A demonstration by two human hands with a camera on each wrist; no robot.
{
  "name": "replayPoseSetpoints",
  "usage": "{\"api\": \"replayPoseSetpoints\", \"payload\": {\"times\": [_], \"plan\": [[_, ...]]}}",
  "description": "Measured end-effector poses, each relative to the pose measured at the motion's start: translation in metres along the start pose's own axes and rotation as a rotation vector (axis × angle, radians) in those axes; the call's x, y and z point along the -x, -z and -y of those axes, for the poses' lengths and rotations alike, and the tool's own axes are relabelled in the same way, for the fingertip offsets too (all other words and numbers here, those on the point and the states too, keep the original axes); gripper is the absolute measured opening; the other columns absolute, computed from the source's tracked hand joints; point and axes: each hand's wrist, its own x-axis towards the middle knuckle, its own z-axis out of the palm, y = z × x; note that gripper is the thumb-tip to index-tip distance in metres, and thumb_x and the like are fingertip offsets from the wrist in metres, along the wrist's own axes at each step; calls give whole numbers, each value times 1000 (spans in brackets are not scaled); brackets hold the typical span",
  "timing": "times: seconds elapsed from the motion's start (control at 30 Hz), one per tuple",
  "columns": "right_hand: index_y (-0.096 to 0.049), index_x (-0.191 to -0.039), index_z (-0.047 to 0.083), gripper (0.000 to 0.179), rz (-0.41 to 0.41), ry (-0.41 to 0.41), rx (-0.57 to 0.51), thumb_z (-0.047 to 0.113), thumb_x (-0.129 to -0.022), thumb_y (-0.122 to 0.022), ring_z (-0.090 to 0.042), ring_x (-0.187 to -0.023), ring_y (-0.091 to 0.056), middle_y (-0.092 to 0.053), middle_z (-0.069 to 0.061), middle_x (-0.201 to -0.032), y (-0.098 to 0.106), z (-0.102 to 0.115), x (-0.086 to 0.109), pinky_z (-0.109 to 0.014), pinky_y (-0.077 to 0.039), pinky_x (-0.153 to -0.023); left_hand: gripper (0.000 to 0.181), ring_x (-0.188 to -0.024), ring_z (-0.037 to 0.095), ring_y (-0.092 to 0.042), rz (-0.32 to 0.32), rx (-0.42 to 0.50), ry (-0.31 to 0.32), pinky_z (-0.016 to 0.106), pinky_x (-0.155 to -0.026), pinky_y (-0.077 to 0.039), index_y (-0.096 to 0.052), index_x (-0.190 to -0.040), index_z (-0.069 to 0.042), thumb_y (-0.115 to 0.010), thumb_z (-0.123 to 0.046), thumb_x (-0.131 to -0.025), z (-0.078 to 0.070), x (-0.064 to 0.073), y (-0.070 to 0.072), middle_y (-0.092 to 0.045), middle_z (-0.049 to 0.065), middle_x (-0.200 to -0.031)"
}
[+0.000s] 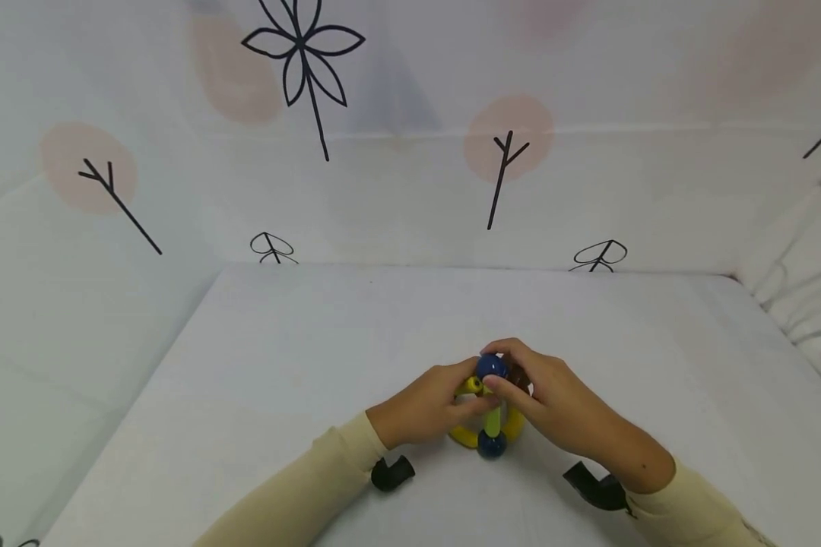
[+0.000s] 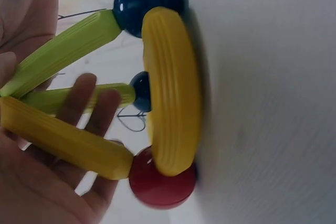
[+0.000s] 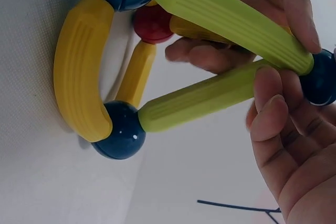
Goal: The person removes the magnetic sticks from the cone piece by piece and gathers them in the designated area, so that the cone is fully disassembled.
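A small frame of ball-and-rod building pieces stands on the white table, between both hands. Its base has curved yellow rods (image 2: 170, 90), blue balls (image 3: 121, 132) and a red ball (image 2: 163, 184). Two light green rods (image 3: 205, 95) and a straight yellow rod (image 2: 68, 145) slant up to a blue top ball (image 1: 491, 366). Coming from the left, my left hand (image 1: 424, 403) pinches a green rod near its upper end, other fingers among the rods. My right hand (image 1: 561, 395) grips the top ball between thumb and fingers. The joints under the fingers are partly hidden.
One curved black piece (image 1: 392, 473) lies beside the left sleeve. Another curved black piece (image 1: 595, 486) is by the right wrist, partly covered by it. Behind the table (image 1: 301, 342) hangs a pale cloth (image 1: 397, 197) with plant drawings.
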Motion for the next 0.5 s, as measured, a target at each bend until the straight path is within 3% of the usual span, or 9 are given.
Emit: {"api": "replayPoseSetpoints", "payload": {"times": [0.13, 0.5], "plan": [[-53, -128, 16, 28, -10, 11, 2, 26, -102, -58, -3, -76, -54, -59, 11, -88, 0, 1, 0, -21, -47, -62, 45, -107, -1, -61, 21, 66, 5, 17, -90, -50, -46, -143, -18, -51, -40, -104, 0, 0, -1, -64, -3, -132], [-51, -128, 15, 29, 3, -13, -10, 27, -103, -57, -7, -74, -53, -56, 6, -86, 2, 2, 2, -22, -48, -61, 47, -108, -4, -61, 7, 5, 19, 17, -93, -49, -47, -142, -21, -46, -47, -104, 2, 0, -3, -66, -6, -129]]}}
